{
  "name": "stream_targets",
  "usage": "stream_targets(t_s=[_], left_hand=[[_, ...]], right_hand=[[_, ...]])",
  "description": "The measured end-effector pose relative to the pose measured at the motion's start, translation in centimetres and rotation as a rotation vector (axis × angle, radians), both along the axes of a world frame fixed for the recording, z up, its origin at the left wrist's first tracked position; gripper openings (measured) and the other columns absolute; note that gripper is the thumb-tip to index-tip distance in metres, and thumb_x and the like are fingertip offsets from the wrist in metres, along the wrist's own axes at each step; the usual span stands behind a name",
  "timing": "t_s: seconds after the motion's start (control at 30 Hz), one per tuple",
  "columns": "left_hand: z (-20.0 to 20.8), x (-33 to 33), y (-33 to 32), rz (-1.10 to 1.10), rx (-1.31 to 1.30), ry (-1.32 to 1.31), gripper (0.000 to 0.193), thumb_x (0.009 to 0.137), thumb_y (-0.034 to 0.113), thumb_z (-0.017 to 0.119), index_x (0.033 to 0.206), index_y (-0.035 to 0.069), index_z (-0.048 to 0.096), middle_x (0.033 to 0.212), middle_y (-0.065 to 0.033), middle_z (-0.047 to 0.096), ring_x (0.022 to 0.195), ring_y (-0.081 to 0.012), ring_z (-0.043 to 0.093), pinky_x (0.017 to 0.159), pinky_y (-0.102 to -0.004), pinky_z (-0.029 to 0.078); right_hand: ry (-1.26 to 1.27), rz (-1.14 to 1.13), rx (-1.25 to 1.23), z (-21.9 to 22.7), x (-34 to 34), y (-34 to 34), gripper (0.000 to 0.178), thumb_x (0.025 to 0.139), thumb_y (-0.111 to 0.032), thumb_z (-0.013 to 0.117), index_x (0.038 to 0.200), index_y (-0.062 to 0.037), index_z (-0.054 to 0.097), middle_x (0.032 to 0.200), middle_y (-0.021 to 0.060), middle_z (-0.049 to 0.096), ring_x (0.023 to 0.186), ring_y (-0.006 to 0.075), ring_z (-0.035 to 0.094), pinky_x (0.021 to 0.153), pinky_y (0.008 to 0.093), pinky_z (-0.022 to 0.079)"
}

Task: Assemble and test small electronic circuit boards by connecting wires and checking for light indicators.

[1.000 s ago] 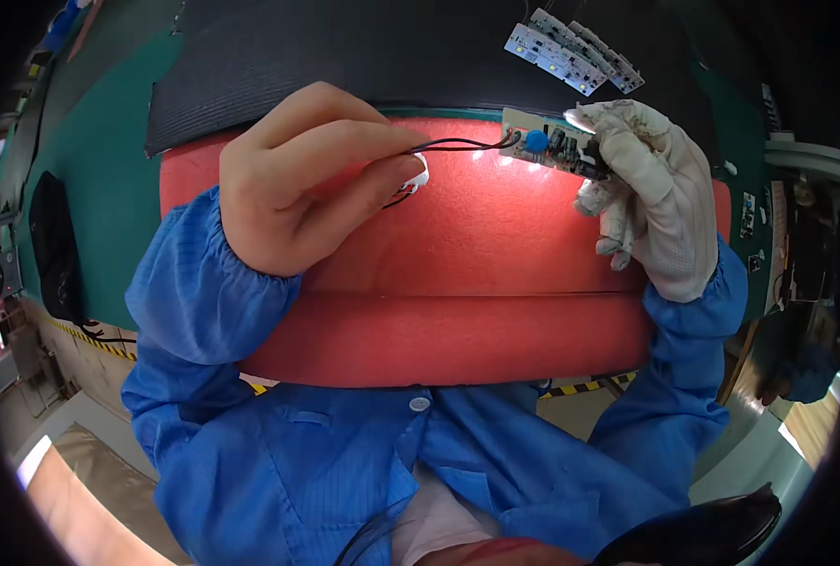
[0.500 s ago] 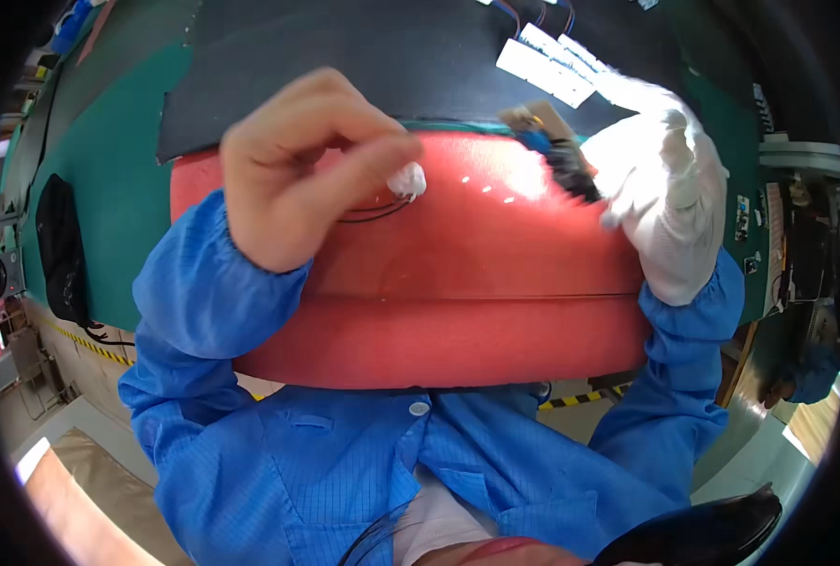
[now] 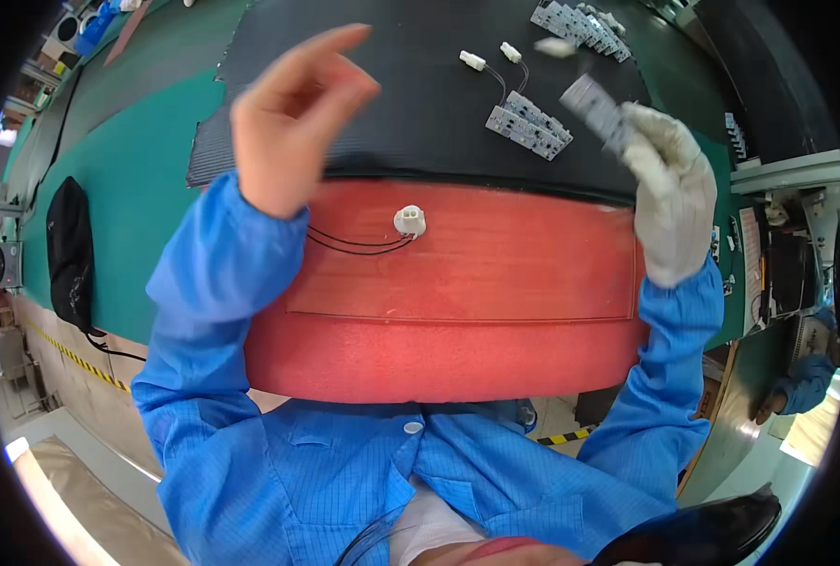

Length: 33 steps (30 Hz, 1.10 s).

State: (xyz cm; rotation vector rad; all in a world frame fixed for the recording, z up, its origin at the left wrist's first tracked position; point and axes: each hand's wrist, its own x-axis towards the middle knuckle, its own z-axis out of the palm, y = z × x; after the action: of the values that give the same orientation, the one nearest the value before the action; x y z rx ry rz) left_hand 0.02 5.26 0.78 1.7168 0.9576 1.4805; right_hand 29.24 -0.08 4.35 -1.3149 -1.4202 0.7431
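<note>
Left hand [image 3: 292, 118] – bare, raised above the black mat [image 3: 410, 104], palm turned inward, fingers loosely spread with the index finger extended upward and to the right; it grips nothing. Forearm in a blue sleeve [image 3: 217, 283] rises from the lower left.

Right hand [image 3: 670, 203] – in a white glove, lifted at the right edge of the red pad [image 3: 457, 321], fingers closed around the lower end of a small grey circuit board strip [image 3: 594, 106], which tilts up and to the left and is blurred.

White connector [image 3: 409, 221] – lies on the red pad near its top edge, between the 2 hands and touched by neither; 2 thin black wires [image 3: 354, 243] run from it to the left.

On the black mat: a pair of grey boards [image 3: 525, 125] just left of the held strip, with 2 small white plugs [image 3: 490, 57] above them, and a row of further boards [image 3: 575, 24] at the far top.
</note>
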Motion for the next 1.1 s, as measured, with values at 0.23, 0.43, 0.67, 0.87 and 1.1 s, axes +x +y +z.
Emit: stream_targets(t_s=[0.23,0.43,0.67,0.87,1.1], left_hand=[[0.2,2.0,-2.7,-0.359,0.126,0.479,0.020,0.077,-0.001,0.065,0.097,0.005,0.065,0.080,-0.0056,0.056,0.070,-0.0156,0.057,0.062,-0.0263,0.047],[-0.7,1.0,-3.9,-0.366,-0.303,0.082,0.009,0.086,-0.003,0.056,0.094,-0.002,0.059,0.081,-0.0062,0.062,0.074,-0.0101,0.059,0.067,-0.0224,0.048],[0.2,0.9,-4.8,-0.192,0.039,0.430,0.014,0.080,-0.004,0.059,0.093,0.002,0.061,0.081,-0.0117,0.060,0.071,-0.0235,0.061,0.063,-0.0278,0.049],[0.2,0.7,-5.1,-0.192,0.096,0.468,0.014,0.079,-0.004,0.061,0.092,0.001,0.061,0.081,-0.0111,0.058,0.069,-0.0237,0.061,0.060,-0.0292,0.049],[-0.4,0.5,-4.8,-0.287,0.126,0.515,0.017,0.072,0.002,0.071,0.084,0.002,0.060,0.076,-0.0109,0.057,0.066,-0.0257,0.058,0.056,-0.0322,0.047]], right_hand=[[0.430,0.696,-0.211,-0.7,-2.6,-1.8,0.022,0.078,0.005,0.059,0.100,0.0045,0.062,0.100,0.0138,0.065,0.081,0.0223,0.066,0.072,0.0360,0.056],[0.546,0.439,-0.294,-1.6,-2.9,-1.4,0.036,0.071,-0.006,0.068,0.106,0.0004,0.059,0.098,0.0131,0.063,0.077,0.0184,0.065,0.065,0.0316,0.057],[0.325,0.442,-0.171,-1.7,-2.6,-1.8,0.035,0.069,-0.005,0.075,0.098,0.0014,0.058,0.102,0.0153,0.061,0.091,0.0214,0.062,0.078,0.0326,0.053],[0.338,0.433,-0.146,-2.1,-2.4,-2.0,0.037,0.068,-0.006,0.075,0.100,-0.0005,0.057,0.101,0.0162,0.062,0.096,0.0225,0.061,0.084,0.0354,0.050],[0.422,0.268,-0.380,-1.2,-2.3,-2.2,0.027,0.073,-0.017,0.068,0.091,0.0024,0.063,0.080,0.0158,0.064,0.065,0.0197,0.063,0.053,0.0273,0.054]])
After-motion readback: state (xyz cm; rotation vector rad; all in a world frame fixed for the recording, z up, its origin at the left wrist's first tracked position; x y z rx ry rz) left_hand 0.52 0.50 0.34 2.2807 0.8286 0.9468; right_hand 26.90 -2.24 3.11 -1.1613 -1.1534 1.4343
